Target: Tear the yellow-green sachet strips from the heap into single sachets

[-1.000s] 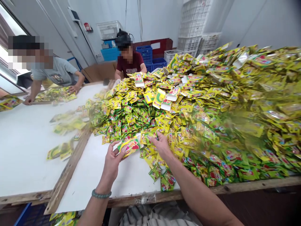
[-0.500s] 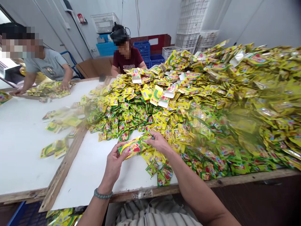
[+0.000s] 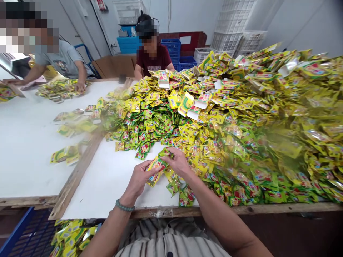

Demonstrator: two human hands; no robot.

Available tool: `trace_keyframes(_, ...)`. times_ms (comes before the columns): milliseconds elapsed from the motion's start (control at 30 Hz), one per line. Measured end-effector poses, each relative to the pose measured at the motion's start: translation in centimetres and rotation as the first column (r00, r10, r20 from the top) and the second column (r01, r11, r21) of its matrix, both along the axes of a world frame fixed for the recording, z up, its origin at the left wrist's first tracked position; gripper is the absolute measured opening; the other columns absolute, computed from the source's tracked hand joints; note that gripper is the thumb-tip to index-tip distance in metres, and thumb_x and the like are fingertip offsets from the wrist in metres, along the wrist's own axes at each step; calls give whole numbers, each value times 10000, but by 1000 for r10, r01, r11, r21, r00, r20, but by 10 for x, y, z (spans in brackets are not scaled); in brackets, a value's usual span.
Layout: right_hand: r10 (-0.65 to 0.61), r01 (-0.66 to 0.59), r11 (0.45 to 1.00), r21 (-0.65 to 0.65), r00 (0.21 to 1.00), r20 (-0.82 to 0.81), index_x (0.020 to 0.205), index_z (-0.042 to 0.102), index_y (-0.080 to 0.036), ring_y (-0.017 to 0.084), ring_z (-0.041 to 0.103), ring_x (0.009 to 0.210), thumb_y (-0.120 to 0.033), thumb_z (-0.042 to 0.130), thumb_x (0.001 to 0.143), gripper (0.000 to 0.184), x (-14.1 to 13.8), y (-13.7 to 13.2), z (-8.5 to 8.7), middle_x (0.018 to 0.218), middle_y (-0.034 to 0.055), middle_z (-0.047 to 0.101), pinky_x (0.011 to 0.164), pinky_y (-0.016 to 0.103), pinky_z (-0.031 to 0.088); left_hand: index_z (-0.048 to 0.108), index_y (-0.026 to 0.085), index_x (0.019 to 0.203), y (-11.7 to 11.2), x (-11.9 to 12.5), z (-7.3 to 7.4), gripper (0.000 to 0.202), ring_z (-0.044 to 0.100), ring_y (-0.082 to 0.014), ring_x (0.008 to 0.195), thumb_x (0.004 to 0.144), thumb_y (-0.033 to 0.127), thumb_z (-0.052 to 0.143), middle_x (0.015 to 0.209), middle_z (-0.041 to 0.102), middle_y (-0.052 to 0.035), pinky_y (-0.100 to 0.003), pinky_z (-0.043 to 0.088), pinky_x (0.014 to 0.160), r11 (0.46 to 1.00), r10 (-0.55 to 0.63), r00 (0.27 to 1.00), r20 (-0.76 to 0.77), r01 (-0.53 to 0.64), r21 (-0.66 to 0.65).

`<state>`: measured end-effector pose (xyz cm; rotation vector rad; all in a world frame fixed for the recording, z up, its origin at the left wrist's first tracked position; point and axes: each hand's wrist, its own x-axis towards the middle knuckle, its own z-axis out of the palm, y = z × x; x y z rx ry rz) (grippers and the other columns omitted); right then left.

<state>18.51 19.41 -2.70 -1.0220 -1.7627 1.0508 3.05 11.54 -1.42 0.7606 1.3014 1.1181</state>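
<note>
My left hand [image 3: 139, 179] is closed around a small yellow carton [image 3: 153, 178] with a red and green print, held tilted above the white tabletop. Between the fingers of my right hand [image 3: 179, 162] is a green sachet [image 3: 164, 153], right at the carton's upper end. How far the sachet reaches into the carton is hidden by my fingers. Loose green sachets [image 3: 186, 196] lie just below my right wrist. Beyond both hands spreads a big heap of green and yellow sachets [image 3: 155, 125], with several open cartons [image 3: 185, 104] on top.
A wooden strip [image 3: 77, 171] divides the table, with several cartons [image 3: 64, 155] left of it. Two co-workers sit across: one in a maroon shirt [image 3: 154, 59], one in a grey shirt [image 3: 66, 59] with hands at another pile. A blue crate [image 3: 29, 232] stands below the table's left edge.
The carton has turned steeper, its upper end now toward my right hand. My right hand has brought the green sachet against that end. The camera view has shifted slightly.
</note>
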Motion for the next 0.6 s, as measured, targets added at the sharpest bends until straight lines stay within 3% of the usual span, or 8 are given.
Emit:
trace_keyframes(67, 78, -79, 997, 5, 996, 51, 765, 687, -194, 174, 560, 735, -375, 617, 812, 200, 1, -1, 3, 760, 30, 630, 718, 281, 427, 727, 161, 976, 0, -1, -5, 448, 682, -201, 765, 584, 353, 831, 908, 750, -53, -279, 530, 698, 999, 33, 999, -15, -33, -4)
trace_keyframes(133, 129, -129, 992, -5, 990, 58, 812, 687, -200, 170, 560, 743, -379, 548, 862, 231, 3, -1, 5, 783, 29, 633, 721, 280, 424, 720, 154, 993, -1, -2, -8, 474, 683, -215, 800, 584, 371, 827, 949, 746, -63, -299, 536, 727, 998, 62, 998, -26, -62, 6)
trace_keyframes(233, 32, -33, 999, -26, 999, -5, 939, 678, -216, 160, 558, 720, -366, 551, 862, 211, 5, 0, 3, 825, 22, 652, 694, 274, 427, 696, 160, 1054, 0, -3, -10, 517, 680, -218, 845, 603, 384, 814, 1019, 733, -67, -314, 539, 761, 996, 78, 997, -12, -78, 32)
trace_keyframes(333, -9, 9, 1000, -5, 1000, 7, 785, 700, -220, 164, 541, 664, -350, 641, 804, 144, 3, 0, 0, 707, 14, 634, 664, 282, 419, 691, 176, 1071, 1, -4, -11, 512, 677, -208, 857, 615, 374, 811, 1045, 727, -59, -304, 533, 778, 995, 78, 997, 9, -79, 60)
trace_keyframes(433, -21, 18, 999, 41, 998, 58, 725, 733, -234, 216, 583, 847, -347, 718, 746, 116, 2, -3, 3, 801, 51, 664, 798, 345, 416, 704, 184, 1053, 2, -5, -11, 485, 676, -206, 847, 615, 363, 814, 1016, 734, -51, -294, 527, 773, 995, 73, 997, 19, -75, 72)
trace_keyframes(500, 6, -9, 999, 33, 995, 101, 759, 756, -253, 253, 567, 1022, -360, 689, 779, 128, 2, -6, 9, 944, 73, 678, 916, 407, 361, 709, 186, 1044, 2, -6, -11, 477, 675, -208, 844, 615, 366, 812, 1005, 736, -49, -295, 526, 770, 995, 72, 997, 21, -74, 70)
trace_keyframes(600, 203, -201, 979, -32, 969, 141, 800, 759, -291, 268, 499, 1188, -375, 539, 890, 253, 1, -12, 18, 1011, 50, 692, 1022, 465, 242, 717, 181, 1017, 1, -7, -10, 457, 674, -199, 809, 612, 372, 810, 973, 739, -48, -287, 523, 748, 996, 68, 997, 32, -70, 64)
